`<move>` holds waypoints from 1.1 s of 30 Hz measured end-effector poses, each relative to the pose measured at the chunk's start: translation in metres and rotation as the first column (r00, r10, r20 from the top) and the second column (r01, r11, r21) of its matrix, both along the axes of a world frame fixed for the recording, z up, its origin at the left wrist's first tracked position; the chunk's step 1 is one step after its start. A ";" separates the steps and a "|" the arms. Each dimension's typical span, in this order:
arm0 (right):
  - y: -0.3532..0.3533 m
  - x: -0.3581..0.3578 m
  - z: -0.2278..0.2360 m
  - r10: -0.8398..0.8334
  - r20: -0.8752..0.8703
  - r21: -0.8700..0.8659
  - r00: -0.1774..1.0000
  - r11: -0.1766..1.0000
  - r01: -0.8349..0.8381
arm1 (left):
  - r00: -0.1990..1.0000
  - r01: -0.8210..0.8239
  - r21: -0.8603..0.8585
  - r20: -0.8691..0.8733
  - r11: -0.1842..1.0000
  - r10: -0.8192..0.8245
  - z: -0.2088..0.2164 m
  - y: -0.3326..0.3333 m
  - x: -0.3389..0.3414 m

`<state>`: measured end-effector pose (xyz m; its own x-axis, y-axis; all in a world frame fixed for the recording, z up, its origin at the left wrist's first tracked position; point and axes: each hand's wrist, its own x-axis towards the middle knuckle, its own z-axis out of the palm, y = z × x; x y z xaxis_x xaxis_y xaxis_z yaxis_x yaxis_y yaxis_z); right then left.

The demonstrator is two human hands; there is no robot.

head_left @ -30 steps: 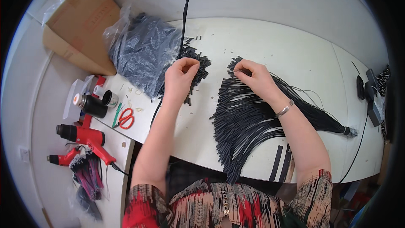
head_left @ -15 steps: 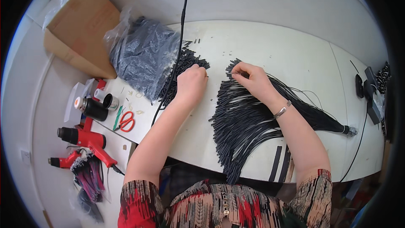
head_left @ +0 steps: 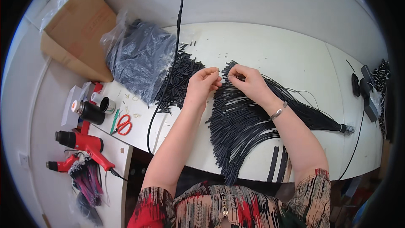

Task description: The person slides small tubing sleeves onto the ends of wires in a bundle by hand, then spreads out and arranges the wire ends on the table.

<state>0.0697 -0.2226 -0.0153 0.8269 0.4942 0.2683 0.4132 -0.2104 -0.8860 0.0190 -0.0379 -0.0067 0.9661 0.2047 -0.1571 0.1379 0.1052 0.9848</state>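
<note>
White bench [head_left: 295,55] seen from within the room, its far edge curving along the wall and a seam crossing the top near the right end. On it, left to right from the worker's side: a black bottle [head_left: 91,113]; an open dark jar [head_left: 108,105]; red-handled scissors [head_left: 124,124] beside a green-handled tool [head_left: 115,119], with pale scraps scattered near; a clear plastic bag [head_left: 141,59] of dark contents; a loose pile of short black tubes [head_left: 181,76] touching it; a bundle of black wires [head_left: 240,118], sleeved ends fanned leftward, gathered at right. A flat black strip [head_left: 273,163] lies near the front edge; tiny dark bits dot the far part.
</note>
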 end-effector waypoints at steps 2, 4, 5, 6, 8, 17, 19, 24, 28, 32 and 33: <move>0.002 0.001 0.000 0.021 0.008 0.004 1.000 1.000 -0.021 | 1.000 0.001 -0.113 -0.007 0.994 -0.002 -0.009 0.002 -0.002; 0.002 0.000 0.002 0.017 -0.011 0.017 1.000 1.000 -0.017 | 1.000 0.015 -0.150 -0.007 0.989 -0.016 -0.015 0.004 -0.001; 0.001 -0.001 0.002 0.015 -0.014 0.017 1.000 1.000 -0.015 | 0.999 0.037 -0.178 0.006 0.983 -0.036 -0.015 0.005 -0.001; 0.001 -0.001 0.003 0.007 -0.015 0.010 1.000 1.000 -0.007 | 0.998 0.059 -0.204 0.019 0.977 -0.056 -0.016 0.006 0.000; 0.001 -0.001 0.003 0.000 -0.018 0.002 1.000 1.000 0.000 | 0.998 0.066 -0.223 0.012 0.973 -0.065 -0.018 0.006 0.000; 0.000 -0.002 0.005 0.003 -0.009 -0.015 1.000 1.000 -0.003 | 0.998 0.063 -0.249 0.012 0.966 -0.062 -0.015 0.002 -0.002; -0.001 -0.001 0.004 0.017 0.287 -0.153 0.958 0.988 0.029 | 0.999 0.044 -0.202 -0.003 0.978 -0.046 -0.012 -0.001 -0.003; 0.002 -0.004 0.005 0.063 0.400 -0.189 0.914 0.982 0.015 | 0.997 0.079 0.070 -0.011 0.994 -0.079 -0.013 -0.008 -0.004; 0.000 -0.002 0.006 0.005 0.037 -0.076 0.999 0.997 -0.003 | 1.000 0.029 -0.005 -0.008 1.000 -0.029 -0.013 -0.009 -0.003; -0.005 0.002 0.004 -0.003 0.000 -0.070 1.000 0.998 0.003 | 0.999 0.044 -0.250 -0.005 0.967 -0.047 -0.015 -0.003 0.001; -0.006 0.003 0.003 -0.005 -0.001 -0.069 1.000 0.998 0.005 | 0.998 0.056 -0.374 0.001 0.926 -0.060 -0.015 -0.002 0.002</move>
